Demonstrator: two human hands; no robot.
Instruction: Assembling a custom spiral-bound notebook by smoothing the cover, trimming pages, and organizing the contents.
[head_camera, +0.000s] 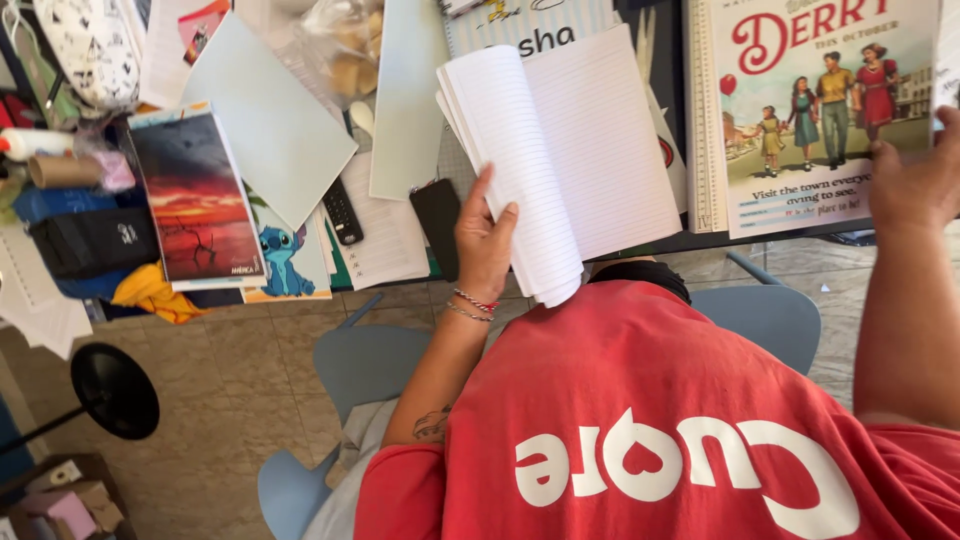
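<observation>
My left hand (484, 243), with bracelets on its wrist, grips an open lined notebook (570, 150) at its lower edge. The thumb lies on the fanned pages, and the notebook tilts over the table's front edge above my red shirt. At the far right, my right hand (915, 180) rests on the lower right corner of a large illustrated poster (815, 110) showing a family on a street. The fingers lie flat on the poster and grip nothing that I can see.
The table is cluttered: a sunset picture card (195, 200), a blue cartoon creature print (285, 262), a remote control (341, 211), a black phone (436, 220), pale green sheets (270, 120) and a ruler (703, 120). Below are a blue chair (765, 315) and a black round base (115, 390) on the tiled floor.
</observation>
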